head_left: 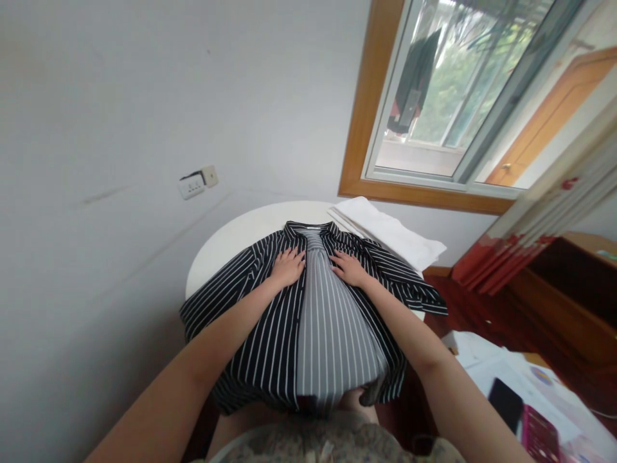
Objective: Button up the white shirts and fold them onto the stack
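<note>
A black shirt with white stripes lies face up on a round white table, collar toward the wall and front parted. Between its two front panels the grey striped inside of the back shows. My left hand rests flat on the left front panel below the collar, fingers spread. On the opposite panel lies my right hand, fingers also stretched out near the opening's edge. The sleeves reach out to both sides, and the hem hangs over the near table edge toward my lap.
Folded white cloth or paper lies at the table's back right. A wall socket is at the left, a wood-framed window at the right. Lower right, papers, a black phone and a magenta object lie together.
</note>
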`<state>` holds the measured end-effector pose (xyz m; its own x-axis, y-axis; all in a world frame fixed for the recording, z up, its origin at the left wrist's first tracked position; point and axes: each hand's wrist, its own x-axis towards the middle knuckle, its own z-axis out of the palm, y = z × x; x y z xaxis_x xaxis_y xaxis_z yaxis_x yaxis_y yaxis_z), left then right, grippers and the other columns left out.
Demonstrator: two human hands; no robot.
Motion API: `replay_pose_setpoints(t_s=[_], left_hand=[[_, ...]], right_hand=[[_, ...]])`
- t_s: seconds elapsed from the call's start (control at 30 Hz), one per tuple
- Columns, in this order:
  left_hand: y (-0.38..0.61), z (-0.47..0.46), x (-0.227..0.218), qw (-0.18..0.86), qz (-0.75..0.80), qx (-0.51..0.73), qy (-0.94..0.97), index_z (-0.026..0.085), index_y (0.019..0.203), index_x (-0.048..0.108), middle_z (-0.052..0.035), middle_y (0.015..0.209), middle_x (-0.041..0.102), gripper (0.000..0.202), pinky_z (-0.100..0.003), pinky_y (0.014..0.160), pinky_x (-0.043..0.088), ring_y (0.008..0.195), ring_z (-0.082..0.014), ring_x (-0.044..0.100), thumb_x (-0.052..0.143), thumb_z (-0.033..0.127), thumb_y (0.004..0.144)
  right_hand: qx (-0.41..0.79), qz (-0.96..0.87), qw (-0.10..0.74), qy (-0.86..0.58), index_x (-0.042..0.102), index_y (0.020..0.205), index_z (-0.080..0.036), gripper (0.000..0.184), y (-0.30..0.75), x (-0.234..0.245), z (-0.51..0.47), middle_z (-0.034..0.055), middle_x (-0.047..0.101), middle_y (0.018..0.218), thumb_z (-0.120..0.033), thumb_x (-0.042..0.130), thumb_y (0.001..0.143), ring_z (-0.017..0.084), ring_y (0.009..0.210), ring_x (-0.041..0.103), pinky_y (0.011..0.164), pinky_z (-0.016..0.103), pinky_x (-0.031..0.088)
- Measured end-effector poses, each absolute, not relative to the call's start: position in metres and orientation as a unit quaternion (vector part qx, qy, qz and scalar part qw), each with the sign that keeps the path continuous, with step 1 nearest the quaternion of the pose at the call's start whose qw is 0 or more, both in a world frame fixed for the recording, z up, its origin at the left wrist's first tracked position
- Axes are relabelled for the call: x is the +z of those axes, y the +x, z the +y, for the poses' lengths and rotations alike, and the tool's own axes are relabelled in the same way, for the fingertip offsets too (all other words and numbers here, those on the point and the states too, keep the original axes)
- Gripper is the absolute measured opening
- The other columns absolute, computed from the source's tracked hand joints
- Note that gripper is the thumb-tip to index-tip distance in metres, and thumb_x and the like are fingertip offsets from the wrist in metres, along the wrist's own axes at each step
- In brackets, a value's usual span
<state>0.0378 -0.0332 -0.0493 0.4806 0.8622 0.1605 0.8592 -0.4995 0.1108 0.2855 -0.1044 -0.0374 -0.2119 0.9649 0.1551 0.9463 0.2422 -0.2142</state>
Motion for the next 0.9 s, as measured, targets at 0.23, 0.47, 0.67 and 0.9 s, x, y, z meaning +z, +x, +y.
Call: replay_pose_setpoints(t_s=[0.23,0.47,0.67,0.9], left_hand=[[0.037,-0.045,-0.043,0.026,0.526,0.094,0.845,0.030,0.150,0.038,-0.0030,0.161,0.029,0.056,-0.071,0.115,0.011,0.149,-0.0285,0.023,0.020,0.046,0.100],[0.026,-0.078,-0.041,0.033,0.511,0.087,0.855,0.033,0.149,0.039,-0.0032,0.161,0.030,0.053,-0.074,0.113,0.010,0.149,-0.0297,0.023,0.023,0.044,0.101],[0.021,-0.090,-0.034,0.050,0.511,0.080,0.854,0.032,0.150,0.037,-0.0048,0.161,0.030,0.052,-0.072,0.113,0.014,0.148,-0.0308,0.024,0.027,0.043,0.100],[0.027,-0.064,-0.022,-0.028,0.496,0.126,0.858,0.016,0.150,0.040,-0.0106,0.156,0.039,0.055,-0.047,0.120,0.023,0.145,-0.0292,0.031,0.031,0.038,0.099]], right_hand=[[0.029,-0.725,0.098,-0.681,0.041,0.150,-0.029,0.052,0.256,-0.039,-0.118,0.0034,0.025,0.163,-0.049,0.034,0.102,0.025,0.151,0.019,0.121,0.054,0.013],[0.024,-0.726,0.104,-0.679,0.038,0.152,-0.030,0.052,0.223,-0.045,-0.159,0.0026,0.025,0.163,-0.045,0.031,0.103,0.028,0.151,0.016,0.120,0.058,0.012],[0.064,-0.734,0.106,-0.668,0.050,0.143,-0.031,0.047,0.223,-0.030,-0.166,0.0039,0.035,0.159,-0.045,0.042,0.099,0.029,0.146,0.029,0.116,0.058,0.024],[0.018,-0.705,0.164,-0.690,0.071,0.115,-0.022,0.034,0.242,0.005,-0.112,0.0088,0.068,0.120,-0.033,0.044,0.098,0.023,0.115,0.060,0.099,0.036,0.046]])
